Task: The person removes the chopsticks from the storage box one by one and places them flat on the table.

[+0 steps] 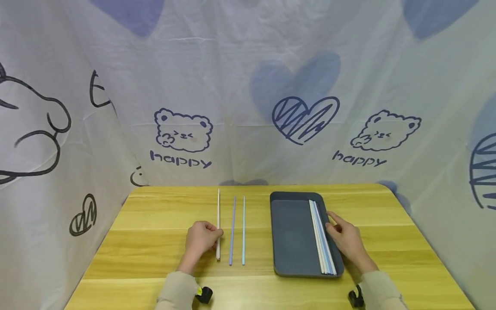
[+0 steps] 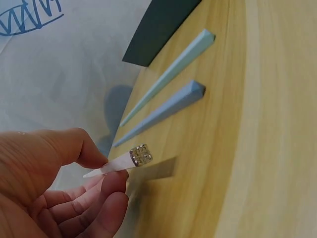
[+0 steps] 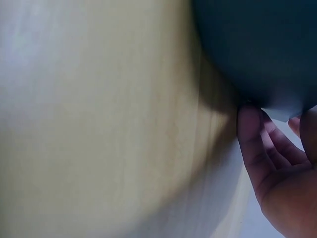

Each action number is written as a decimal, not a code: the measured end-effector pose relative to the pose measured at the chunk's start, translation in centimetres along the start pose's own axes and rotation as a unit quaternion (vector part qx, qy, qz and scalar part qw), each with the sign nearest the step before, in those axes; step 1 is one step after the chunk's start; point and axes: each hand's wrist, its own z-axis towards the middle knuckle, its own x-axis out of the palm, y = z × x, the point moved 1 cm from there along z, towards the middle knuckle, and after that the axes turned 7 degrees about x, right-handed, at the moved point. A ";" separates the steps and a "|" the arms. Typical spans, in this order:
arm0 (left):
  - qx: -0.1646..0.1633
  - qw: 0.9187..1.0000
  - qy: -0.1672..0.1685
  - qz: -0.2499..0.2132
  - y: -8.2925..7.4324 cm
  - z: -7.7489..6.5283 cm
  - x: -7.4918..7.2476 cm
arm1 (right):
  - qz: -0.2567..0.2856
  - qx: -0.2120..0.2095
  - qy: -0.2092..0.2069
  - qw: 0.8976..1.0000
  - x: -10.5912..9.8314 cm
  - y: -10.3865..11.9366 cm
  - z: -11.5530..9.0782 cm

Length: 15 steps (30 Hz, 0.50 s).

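From where I stand, the person's left hand (image 1: 203,237) has thumb and fingers pinched narrow around a pale pinkish-white stick (image 1: 218,215), which lies to the left of two others on the wood-grained surface (image 1: 155,241). The left wrist view shows a silvery, patterned cap (image 2: 141,155) on its near end, raised just off the surface, with a shadow beneath.

Just to the right of it, well within reach, lie a purple-blue stick (image 1: 232,232) and then a light blue stick (image 1: 243,232), side by side, both pointing away from the person and touched by neither hand.

Further right sits a dark grey tray (image 1: 292,241) with rounded corners. A row of white and blue sticks (image 1: 322,237) lies close together inside, along the tray's right wall. The right hand (image 1: 346,239) touches that side from outside with its fingertips; whether it grips the rim or only rests against it, I can't tell.

Behind the surface hangs a pale cloth (image 1: 240,150) printed with hearts, bear faces and the word "happy".
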 end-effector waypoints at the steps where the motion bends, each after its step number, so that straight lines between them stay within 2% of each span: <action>1: -0.001 1.000 0.001 0.001 0.1 0.0 -0.1 | 0.000 0.000 0.001 1.000 0.0 0.0 0.0; 8: -0.007 1.000 0.006 0.006 1.0 0.2 -0.2 | -0.002 0.000 -0.002 1.000 0.0 -0.1 -0.1; 15: -0.015 1.000 0.019 -0.001 0.9 0.2 -0.3 | 0.001 0.009 0.002 1.000 0.0 0.0 -0.1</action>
